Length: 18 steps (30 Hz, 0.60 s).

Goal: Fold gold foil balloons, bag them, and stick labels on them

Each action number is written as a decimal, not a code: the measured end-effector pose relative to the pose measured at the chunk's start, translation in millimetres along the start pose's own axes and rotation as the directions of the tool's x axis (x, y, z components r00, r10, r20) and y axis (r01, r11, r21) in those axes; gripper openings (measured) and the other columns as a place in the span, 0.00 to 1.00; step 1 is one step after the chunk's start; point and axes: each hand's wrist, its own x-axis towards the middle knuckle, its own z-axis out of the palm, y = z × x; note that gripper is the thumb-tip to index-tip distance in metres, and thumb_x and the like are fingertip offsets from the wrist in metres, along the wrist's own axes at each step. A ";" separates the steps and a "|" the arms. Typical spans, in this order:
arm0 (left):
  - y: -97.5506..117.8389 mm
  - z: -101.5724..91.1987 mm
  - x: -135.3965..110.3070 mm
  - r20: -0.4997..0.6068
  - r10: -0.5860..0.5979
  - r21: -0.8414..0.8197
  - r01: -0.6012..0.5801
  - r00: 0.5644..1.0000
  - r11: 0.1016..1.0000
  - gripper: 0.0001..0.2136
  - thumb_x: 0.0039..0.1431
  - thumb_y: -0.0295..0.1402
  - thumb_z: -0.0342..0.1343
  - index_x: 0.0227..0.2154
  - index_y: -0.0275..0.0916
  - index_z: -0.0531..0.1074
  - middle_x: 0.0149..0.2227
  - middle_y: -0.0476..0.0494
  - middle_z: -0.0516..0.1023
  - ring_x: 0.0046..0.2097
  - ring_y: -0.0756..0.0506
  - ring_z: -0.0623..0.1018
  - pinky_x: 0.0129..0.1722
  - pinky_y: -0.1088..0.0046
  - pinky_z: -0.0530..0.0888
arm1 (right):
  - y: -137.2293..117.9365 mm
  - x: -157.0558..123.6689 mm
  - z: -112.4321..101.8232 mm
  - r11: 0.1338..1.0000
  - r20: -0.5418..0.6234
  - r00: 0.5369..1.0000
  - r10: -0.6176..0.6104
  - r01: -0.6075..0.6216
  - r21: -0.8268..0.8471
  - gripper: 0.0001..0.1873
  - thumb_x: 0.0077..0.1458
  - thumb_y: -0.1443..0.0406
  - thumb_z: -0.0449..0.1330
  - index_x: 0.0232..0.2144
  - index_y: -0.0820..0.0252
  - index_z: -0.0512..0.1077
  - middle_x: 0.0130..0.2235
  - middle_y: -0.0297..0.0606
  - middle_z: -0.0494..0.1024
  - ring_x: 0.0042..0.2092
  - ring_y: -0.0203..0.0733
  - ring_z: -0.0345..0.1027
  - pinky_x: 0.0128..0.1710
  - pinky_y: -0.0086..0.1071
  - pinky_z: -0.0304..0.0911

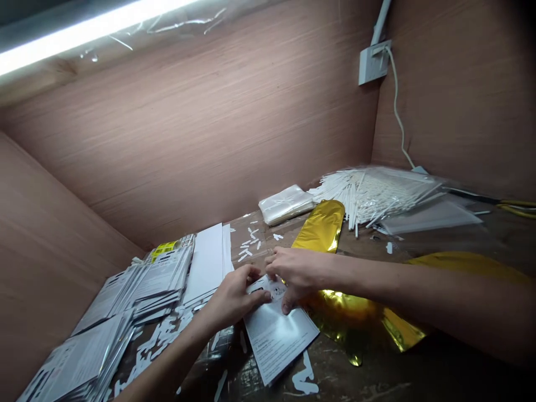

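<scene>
Printed card (pixel 278 340) — white, glossy; rows of small dark text.

Single head-worn view, forward and down

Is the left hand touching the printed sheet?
Touching: the head view shows the left hand with its thumb laid on the upper end of the printed sheet.
</scene>
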 end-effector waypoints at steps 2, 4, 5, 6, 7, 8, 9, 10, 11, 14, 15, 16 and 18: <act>-9.7 -2.4 6.2 0.101 -0.057 -0.077 0.065 0.993 0.995 0.29 0.43 0.48 0.73 0.45 0.36 0.77 0.41 0.41 0.81 0.42 0.40 0.78 0.40 0.69 0.72 | 0.9 -1.4 0.7 0.998 -0.023 1.000 -0.002 0.003 0.055 0.36 0.41 0.50 0.75 0.51 0.58 0.77 0.44 0.45 0.79 0.48 0.55 0.71 0.39 0.36 0.64; -18.7 -8.4 8.6 0.276 -0.104 -0.174 0.157 0.955 0.972 0.28 0.42 0.50 0.73 0.41 0.34 0.79 0.34 0.44 0.80 0.35 0.43 0.76 0.33 0.72 0.69 | 1.5 -0.6 1.3 0.998 -0.024 1.000 0.013 -0.011 0.062 0.46 0.41 0.51 0.76 0.60 0.56 0.70 0.48 0.47 0.77 0.50 0.56 0.70 0.42 0.38 0.65; -22.4 -11.9 8.5 0.339 -0.110 -0.212 0.190 0.934 0.959 0.26 0.45 0.52 0.71 0.37 0.33 0.80 0.30 0.46 0.78 0.31 0.46 0.74 0.30 0.73 0.67 | 1.8 0.4 1.5 0.999 -0.026 1.000 0.010 -0.008 0.053 0.49 0.40 0.51 0.76 0.63 0.55 0.67 0.50 0.48 0.76 0.51 0.57 0.69 0.44 0.39 0.65; -25.6 -15.4 7.6 0.378 -0.107 -0.242 0.210 0.920 0.947 0.25 0.48 0.54 0.69 0.34 0.33 0.79 0.27 0.47 0.75 0.28 0.48 0.70 0.27 0.74 0.64 | 2.2 1.6 1.8 0.999 -0.029 1.000 -0.003 0.005 0.043 0.52 0.40 0.51 0.77 0.65 0.54 0.65 0.51 0.48 0.75 0.53 0.58 0.68 0.46 0.40 0.65; -28.1 -18.5 6.1 0.393 -0.102 -0.267 0.219 0.914 0.938 0.24 0.51 0.54 0.67 0.32 0.33 0.79 0.24 0.49 0.72 0.26 0.50 0.67 0.26 0.75 0.61 | 2.6 2.8 2.2 0.999 -0.034 0.999 -0.023 0.024 0.040 0.54 0.40 0.52 0.77 0.67 0.54 0.63 0.53 0.48 0.75 0.55 0.58 0.67 0.49 0.42 0.65; -30.0 -21.2 4.0 0.396 -0.095 -0.293 0.224 0.913 0.930 0.24 0.53 0.54 0.66 0.31 0.33 0.79 0.23 0.51 0.70 0.24 0.52 0.64 0.25 0.75 0.59 | 3.3 3.8 2.5 0.998 -0.034 0.999 -0.038 0.040 0.044 0.56 0.40 0.52 0.77 0.68 0.53 0.61 0.54 0.48 0.75 0.57 0.59 0.65 0.51 0.42 0.64; -31.3 -23.2 1.7 0.405 -0.082 -0.327 0.229 0.910 0.917 0.23 0.54 0.53 0.66 0.31 0.33 0.79 0.22 0.52 0.68 0.24 0.52 0.61 0.24 0.75 0.57 | 4.1 4.5 3.0 0.997 -0.031 0.999 -0.043 0.045 0.056 0.58 0.39 0.52 0.77 0.69 0.53 0.59 0.54 0.48 0.74 0.59 0.59 0.64 0.52 0.43 0.64; -32.1 -24.6 -0.6 0.428 -0.063 -0.366 0.236 0.902 0.900 0.21 0.53 0.51 0.68 0.32 0.33 0.79 0.22 0.52 0.68 0.24 0.53 0.61 0.24 0.75 0.56 | 5.0 4.9 3.4 0.997 -0.025 0.999 -0.040 0.042 0.071 0.59 0.39 0.52 0.77 0.70 0.54 0.59 0.55 0.48 0.74 0.60 0.59 0.63 0.53 0.43 0.64; -32.3 -25.3 -2.8 0.455 -0.042 -0.400 0.247 0.889 0.883 0.20 0.52 0.49 0.69 0.33 0.33 0.80 0.23 0.52 0.68 0.24 0.53 0.61 0.24 0.75 0.56 | 6.0 5.2 4.0 0.996 -0.018 0.999 -0.035 0.037 0.086 0.60 0.39 0.52 0.77 0.70 0.55 0.58 0.56 0.49 0.73 0.60 0.59 0.62 0.53 0.43 0.64; -32.2 -23.8 -7.3 0.490 -0.034 -0.446 0.283 0.871 0.849 0.18 0.48 0.44 0.73 0.33 0.32 0.82 0.24 0.50 0.71 0.25 0.53 0.63 0.25 0.76 0.57 | 8.2 5.5 5.6 0.992 -0.007 0.999 -0.048 0.048 0.117 0.61 0.39 0.50 0.77 0.71 0.56 0.56 0.58 0.50 0.72 0.60 0.59 0.62 0.53 0.43 0.63; -32.4 -22.5 -7.9 0.479 -0.047 -0.447 0.289 0.876 0.846 0.17 0.48 0.44 0.73 0.32 0.32 0.82 0.23 0.50 0.71 0.25 0.52 0.63 0.24 0.76 0.57 | 8.6 5.7 5.9 0.991 -0.006 0.998 -0.055 0.055 0.122 0.61 0.40 0.50 0.76 0.71 0.55 0.56 0.58 0.50 0.72 0.60 0.58 0.62 0.54 0.43 0.63; -32.9 -21.2 -8.1 0.461 -0.058 -0.451 0.290 0.885 0.844 0.17 0.48 0.43 0.73 0.32 0.33 0.83 0.23 0.49 0.73 0.25 0.52 0.64 0.24 0.77 0.58 | 8.7 5.9 5.8 0.991 -0.001 0.998 -0.056 0.056 0.123 0.59 0.40 0.49 0.76 0.70 0.55 0.59 0.57 0.49 0.73 0.59 0.58 0.63 0.54 0.43 0.63; -35.3 -19.1 -7.5 0.419 -0.070 -0.483 0.288 0.905 0.827 0.16 0.46 0.42 0.74 0.32 0.33 0.84 0.25 0.47 0.77 0.25 0.51 0.68 0.24 0.77 0.61 | 8.9 6.1 4.3 0.994 0.016 1.000 -0.011 0.009 0.107 0.51 0.39 0.49 0.76 0.64 0.53 0.68 0.54 0.46 0.76 0.57 0.58 0.64 0.53 0.43 0.63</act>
